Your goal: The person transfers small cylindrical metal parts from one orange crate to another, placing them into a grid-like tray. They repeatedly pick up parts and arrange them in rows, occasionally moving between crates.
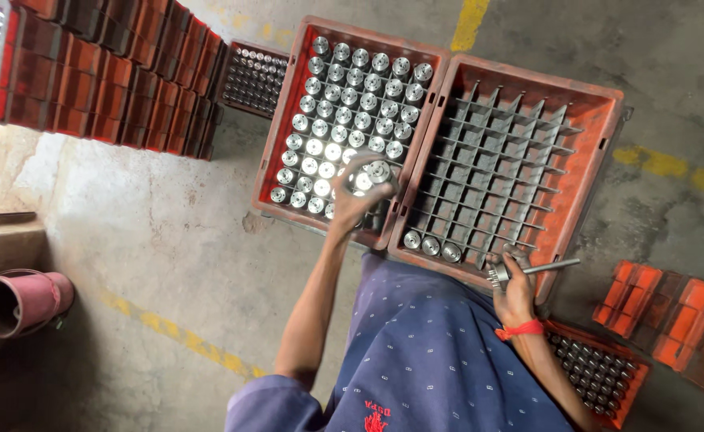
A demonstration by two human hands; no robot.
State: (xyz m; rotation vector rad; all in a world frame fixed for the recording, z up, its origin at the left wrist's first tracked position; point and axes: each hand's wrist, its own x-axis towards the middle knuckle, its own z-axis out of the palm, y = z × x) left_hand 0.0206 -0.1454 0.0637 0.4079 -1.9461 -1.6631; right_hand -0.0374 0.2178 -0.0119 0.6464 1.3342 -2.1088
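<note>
Right now the left hand (357,194) is clenched round a shiny round metal part (378,170), gripping it just above the near-right corner of the full crate (276,128), a red plastic bin packed w/ rows of same silvery cylindrical parts (350,104), tops catching the light. A second bright piece sits by the fingers, but can't tell if it's in the grip or in the crate. Right hand (514,290) is closed on a metal rod tool (537,269), a slim shaft w/ a knurled round head at the hand end, shaft pointing out to the right; it hovers at the near edge of the second crate (608,136). That crate touches the full one side by side, same red colour, fitted w/ a grey divider grid (496,160), nearly all cells bare; only three finished pieces (431,245) stand in the near-left row of cells. Red thread band (518,330) on the right wrist. Person wears a blue dotted shirt (432,352). Further out: another small crate of dark parts (600,372) by the right forearm, stacked red crates (120,80) upper left, more red crates (676,316) at right edge, a pinkish-red pipe end (20,300) at left, concrete floor (168,232) w/ yellow painted lines (176,332).
</note>
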